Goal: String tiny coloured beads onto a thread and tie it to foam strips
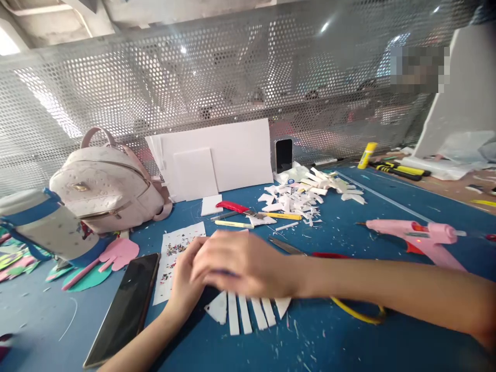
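My left hand (188, 276) and my right hand (244, 263) meet over the blue table. The right hand crosses over the left fingertips and is blurred by motion. Both hands have curled fingers, and whatever is between them is hidden. Below them lie white foam strips (244, 315) fanned out side by side, with a rounded white piece (217, 308) at the left end. Beside my left hand is a white paper sheet (159, 290) with small coloured bits (176, 249). Partly behind my right arm are scissors (284, 245) with a red handle.
A dark phone (126, 305) lies left, near a cup (50, 222) and backpack (104, 181). A red-handled cutter (232, 207), yellow pens (281, 215) and a pile of white scraps (298, 194) are ahead. A pink glue gun (414, 232) and glue stick (367, 155) are right.
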A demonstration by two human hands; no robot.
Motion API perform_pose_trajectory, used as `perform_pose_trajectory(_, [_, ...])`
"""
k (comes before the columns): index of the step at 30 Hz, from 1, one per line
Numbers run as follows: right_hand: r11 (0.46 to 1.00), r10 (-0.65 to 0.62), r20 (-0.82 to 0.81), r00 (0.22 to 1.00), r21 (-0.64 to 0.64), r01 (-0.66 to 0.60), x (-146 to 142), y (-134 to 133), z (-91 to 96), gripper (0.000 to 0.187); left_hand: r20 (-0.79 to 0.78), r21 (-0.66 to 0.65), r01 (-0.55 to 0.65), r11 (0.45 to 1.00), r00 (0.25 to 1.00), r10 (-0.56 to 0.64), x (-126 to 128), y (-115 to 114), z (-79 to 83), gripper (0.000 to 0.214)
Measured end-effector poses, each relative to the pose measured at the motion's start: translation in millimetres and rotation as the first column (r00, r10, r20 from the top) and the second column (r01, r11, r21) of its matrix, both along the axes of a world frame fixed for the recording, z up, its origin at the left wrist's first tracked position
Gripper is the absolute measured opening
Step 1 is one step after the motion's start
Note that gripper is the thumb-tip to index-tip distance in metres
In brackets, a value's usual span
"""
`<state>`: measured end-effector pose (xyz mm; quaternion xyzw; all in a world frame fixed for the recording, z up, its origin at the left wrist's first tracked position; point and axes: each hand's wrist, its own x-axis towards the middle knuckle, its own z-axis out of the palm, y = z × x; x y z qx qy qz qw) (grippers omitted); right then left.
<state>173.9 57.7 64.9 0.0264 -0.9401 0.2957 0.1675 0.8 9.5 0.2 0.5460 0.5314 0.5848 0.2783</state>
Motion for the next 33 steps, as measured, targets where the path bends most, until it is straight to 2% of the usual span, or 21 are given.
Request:
perform_pose_trajectory(1, [0.988,-0.145,-0.157,0.977,0.025,0.151,1.9,19.5,-4.1,0.018,0.014,-0.013,0.019,1.0,1.0,-0.019,-0.4,0.4,0.0,0.018])
perform_pose_trajectory(2, [0.967,-0.241,-0.207,0.948,0.029,0.252,3.8,35.2,-10.5,0.015,0.038,-0.033,0.047,0.998,0.998,-0.046,-0.8,0.9,-0.3,0.017])
perform_pose_trajectory(5, [0.925,-0.373,-0.219,0.902,-0.016,0.379,7.7,58.7,-33.7,0.016,0.138,-0.106,0.114,0.988,0.985,-0.099,-1.9,2.5,-2.8,0.018])
perform_pose_trajectory(9, [0.941,-0.334,-0.226,0.915,-0.03,0.336,6.0,60.9,-51.5,0.012,0.211,-0.169,0.158,0.973,0.97,-0.12,-4.0,4.0,-7.0,0.018])
perform_pose_trajectory(16, [0.956,-0.287,-0.259,0.922,-0.135,0.259,0.4,64.3,-60.4,0.006,0.253,-0.211,0.164,0.964,0.961,-0.108,-6.5,7.3,-10.7,0.017])
perform_pose_trajectory(21, [0.966,-0.248,-0.316,0.916,-0.148,0.211,-0.4,62.9,-61.4,0.006,0.257,-0.219,0.113,0.969,0.965,-0.054,-2.5,8.2,-9.7,0.019])
perform_pose_trajectory(24, [0.962,-0.263,-0.312,0.913,-0.158,0.223,-1.0,62.3,-60.2,0.006,0.278,-0.229,0.07,0.971,0.96,-0.004,0.1,7.8,-10.1,0.019])
perform_pose_trajectory(29, [0.952,-0.297,-0.291,0.909,-0.159,0.26,0.0,63.7,-59.1,0.005,0.29,-0.244,0.062,0.968,0.957,0.012,-1.0,6.0,-10.2,0.02])
perform_pose_trajectory(33, [0.961,-0.269,-0.286,0.92,-0.147,0.236,3.7,63.4,-57.2,0.005,0.249,-0.254,0.075,0.964,0.968,-0.01,-5.8,3.9,-10.8,0.019])
